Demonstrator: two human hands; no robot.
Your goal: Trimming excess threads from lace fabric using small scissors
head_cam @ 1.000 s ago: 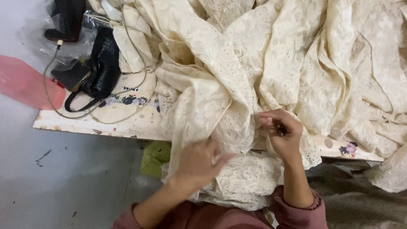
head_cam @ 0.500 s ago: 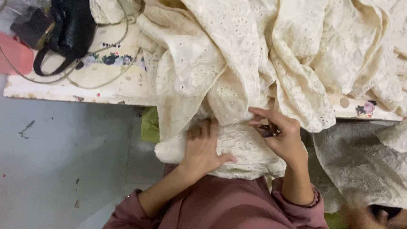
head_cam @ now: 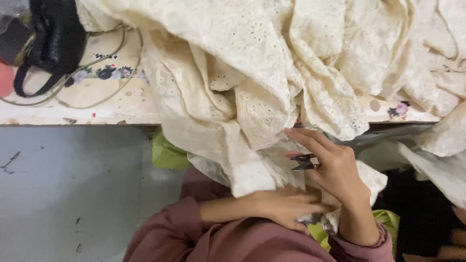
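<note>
1. The right hand held small dark thread snips in curled fingers, the index finger stretched out toward ten o'clock against the cream eyelet lace fabric.
2. The left hand lay flat at six o'clock under the hanging fold, fingers narrow and pressed on the cloth.
3. The fabric spilled from twelve o'clock over the bench edge.
4. A black handbag sat at ten o'clock, beside looped cable.
</note>
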